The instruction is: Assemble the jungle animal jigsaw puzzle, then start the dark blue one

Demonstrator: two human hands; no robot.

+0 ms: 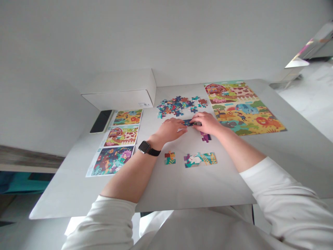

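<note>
My left hand [171,129] and my right hand [206,122] meet over a short dark blue strip of jigsaw puzzle pieces [187,122] lying on the table. The fingertips and thumb of my left hand close on the strip's left end. My right hand pinches its right part and hides some of it. Just below my right hand lies a purple puzzle piece [205,137], its top partly covered. Nearer me are a joined puzzle section with a white rabbit [200,159] and a small orange-and-teal puzzle piece [170,158].
Beyond my hands is a heap of loose puzzle pieces [174,105]. Finished-looking farm and safari puzzle pictures [244,107] lie right. At left are a sheet with three reference pictures [114,142], a phone [101,121] and a white box [119,99] against the wall.
</note>
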